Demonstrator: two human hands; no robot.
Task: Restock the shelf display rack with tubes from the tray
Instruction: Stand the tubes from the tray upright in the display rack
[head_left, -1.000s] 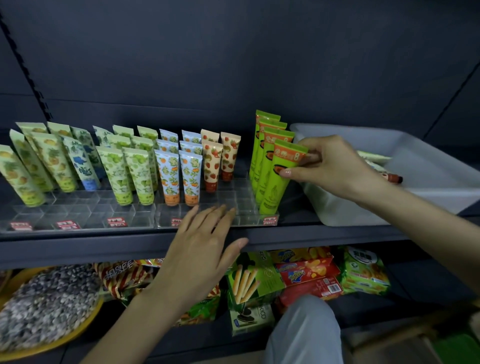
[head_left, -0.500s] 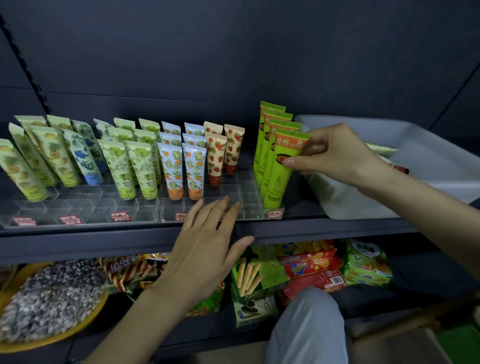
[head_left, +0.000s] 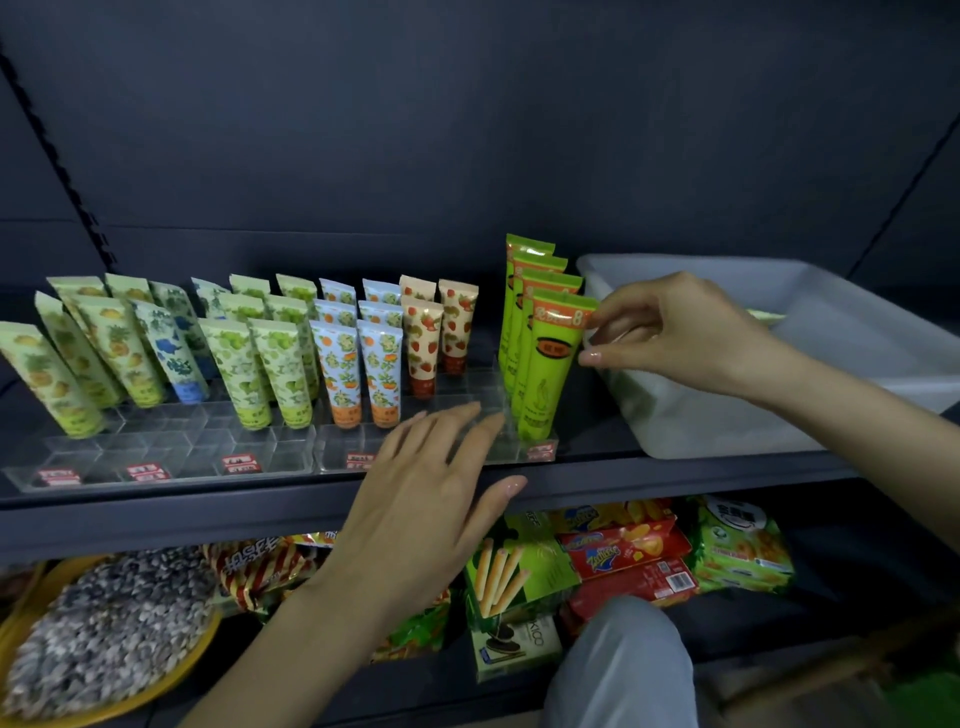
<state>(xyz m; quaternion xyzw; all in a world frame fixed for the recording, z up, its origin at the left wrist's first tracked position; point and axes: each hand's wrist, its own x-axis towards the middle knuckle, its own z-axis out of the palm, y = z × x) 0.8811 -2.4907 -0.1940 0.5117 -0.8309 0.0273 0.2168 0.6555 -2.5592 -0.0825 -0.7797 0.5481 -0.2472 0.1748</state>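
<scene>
Your right hand (head_left: 675, 332) is up at the front green tube (head_left: 553, 364). The fingers are curled, fingertips pinching its top right corner and the thumb against its side. That tube stands upright in the rightmost lane of the clear rack (head_left: 182, 452), heading a file of three more green tubes (head_left: 524, 260) behind it.

Your left hand (head_left: 421, 499) lies flat and spread over the rack's front edge, holding nothing. Its fingertips are on the clear compartments just left of the green tube (partly covering the labels there).

Across the rack to the left stand leaning rows of strawberry tubes (head_left: 441, 338), orange-flower tubes (head_left: 358, 374), pale green tubes (head_left: 260, 374), then blue and pineapple prints. Red price labels (head_left: 239, 462) run along the front.

To the right, touching the rack's end, sits the white tray (head_left: 727, 415). Behind your wrist only a sliver of one tube shows inside it.

Below the shelf are snack boxes (head_left: 623, 551), a biscuit-stick carton (head_left: 509, 571), and a yellow bowl of seeds (head_left: 104, 639) at far left. Your grey-clad knee (head_left: 623, 665) is in front.
</scene>
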